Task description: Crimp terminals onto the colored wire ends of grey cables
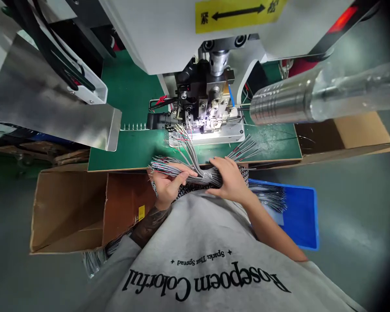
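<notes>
A tied bundle of grey cables (210,175) lies across my lap at the front edge of the green table. My left hand (165,184) is closed round its left end, thumb on top, where stripped coloured wire ends fan out. Some cables rise from the middle of the bundle toward the machine. My right hand (229,180) curves over the bundle's right part, fingers and thumb wrapped round it. Just beyond stands a crimping machine (211,104), its work area brightly lit. A strip of metal terminals (134,127) feeds in from the left.
An open cardboard box (71,208) stands low on the left, with more cables (95,262) beneath. A blue bin (300,216) with dark cables sits at right. A metal tube (281,102) juts in from the right; a bent sheet-metal guard (61,95) is at left.
</notes>
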The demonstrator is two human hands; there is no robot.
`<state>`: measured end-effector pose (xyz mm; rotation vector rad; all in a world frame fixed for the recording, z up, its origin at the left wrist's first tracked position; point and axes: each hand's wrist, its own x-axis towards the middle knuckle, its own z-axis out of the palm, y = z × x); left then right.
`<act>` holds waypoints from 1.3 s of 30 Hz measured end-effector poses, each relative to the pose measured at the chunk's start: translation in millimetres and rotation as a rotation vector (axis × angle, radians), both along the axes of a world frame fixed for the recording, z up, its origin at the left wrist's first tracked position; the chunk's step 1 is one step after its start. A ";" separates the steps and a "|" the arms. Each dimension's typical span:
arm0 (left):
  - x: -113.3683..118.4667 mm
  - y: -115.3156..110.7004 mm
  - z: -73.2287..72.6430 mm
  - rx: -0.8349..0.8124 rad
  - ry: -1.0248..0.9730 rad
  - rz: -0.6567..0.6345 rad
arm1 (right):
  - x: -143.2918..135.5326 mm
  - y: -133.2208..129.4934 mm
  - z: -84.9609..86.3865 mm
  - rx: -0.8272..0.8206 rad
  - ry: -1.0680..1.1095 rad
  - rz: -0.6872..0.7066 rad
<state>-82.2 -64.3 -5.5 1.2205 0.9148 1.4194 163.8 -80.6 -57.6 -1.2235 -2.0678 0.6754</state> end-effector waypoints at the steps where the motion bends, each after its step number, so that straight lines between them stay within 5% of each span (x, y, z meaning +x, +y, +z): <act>1: 0.2 -1.5 2.3 -0.014 -0.028 0.008 | -2.7 -8.4 -8.0 0.056 -0.096 -0.036; 5: -1.5 -7.0 13.3 -0.059 -0.115 0.037 | -11.4 -22.1 -8.0 0.193 -0.300 -0.111; 12: -1.0 -18.7 17.9 -0.179 -0.222 0.203 | 25.4 -18.8 89.8 0.012 -0.633 -0.138; 16: 5.0 -23.9 23.4 -0.209 -0.209 0.373 | 32.5 6.5 110.0 -0.112 -0.828 -0.090; 21: 10.4 -2.0 33.2 -0.174 -0.073 0.462 | 31.2 61.5 102.8 -0.365 -0.774 0.128; 25: 20.6 36.8 25.9 -0.088 0.089 0.405 | 29.3 96.0 88.7 -0.491 -0.750 -0.008; 33: 34.1 65.7 6.9 -0.044 0.150 0.492 | 43.5 68.5 47.6 -0.037 -0.627 -0.357; 39: 62.2 61.9 1.9 0.101 0.356 0.655 | 59.2 56.3 -2.2 0.227 -0.460 -0.305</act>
